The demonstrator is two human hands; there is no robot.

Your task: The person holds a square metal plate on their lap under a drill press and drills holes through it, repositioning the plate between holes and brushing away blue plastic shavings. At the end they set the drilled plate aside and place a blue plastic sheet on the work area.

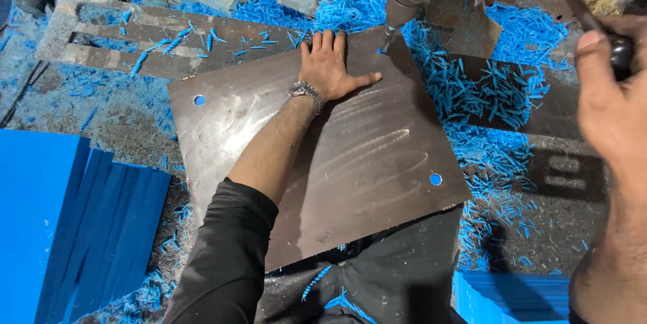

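Head view: left hand flat, open on metal plate beside drill bit; right hand clenched round dark handle right of plate.

A dark metal plate with drilled holes lay on the grimy surface, amid scattered blue plastic shavings; stacked blue sheets sat alongside.

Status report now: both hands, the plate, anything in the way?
Left hand flat on metal plate. Right hand grips dark lever handle. Drill bit at plate's far corner. Blue shavings around.
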